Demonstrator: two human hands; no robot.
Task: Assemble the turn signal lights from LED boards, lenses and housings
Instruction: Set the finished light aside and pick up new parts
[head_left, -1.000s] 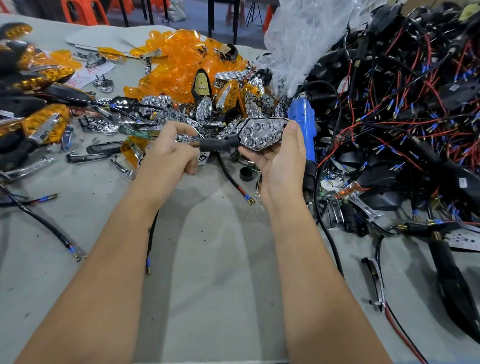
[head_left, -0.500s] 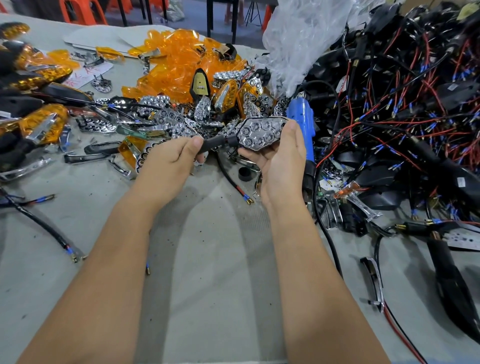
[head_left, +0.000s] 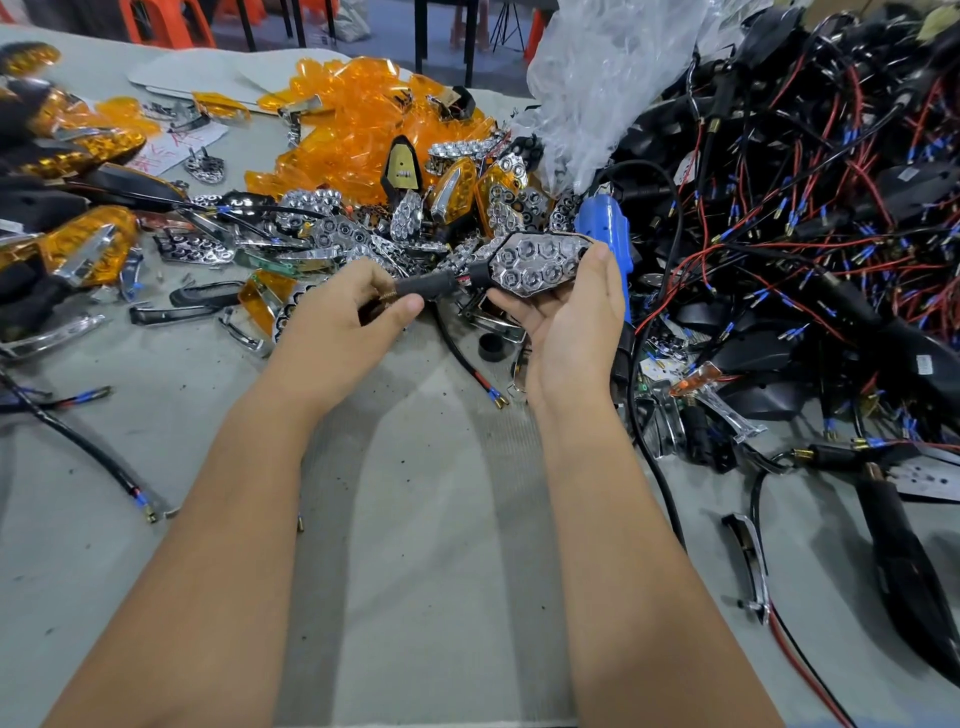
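A half-built turn signal light (head_left: 535, 262) is held above the surface (head_left: 426, 519), between the two hands and just near of the parts heap. Its head, a black housing filled with a silver honeycomb reflector, lies tilted in the right hand (head_left: 569, 317), whose palm faces up beneath it, fingers curled under the near edge and thumb pressed on the right tip. The light's black stem (head_left: 426, 286) runs left and slightly nearer into the left hand (head_left: 340, 312), which grips its end between thumb and curled fingers. A black cable (head_left: 462, 358) with red and black leads hangs from the stem down to the surface between the wrists. Just behind the right hand stands a blue tool handle (head_left: 605, 239), partly hidden by the thumb. The surface is covered in grey cloth, speckled with small debris. Farther off in the middle lies a heap of orange lenses (head_left: 353, 124), and nearer to the hands a scatter of silver reflectors (head_left: 332, 228). On the far left sit finished lights (head_left: 85, 244) with orange lenses. The right side is buried under a tangle of black housings and red and black wires (head_left: 810, 208) with blue-sleeved ends. A crumpled clear plastic bag (head_left: 597, 78) rises behind the tool. Beyond the far edge show orange chair legs (head_left: 166, 21) and dark furniture legs on a grey floor.
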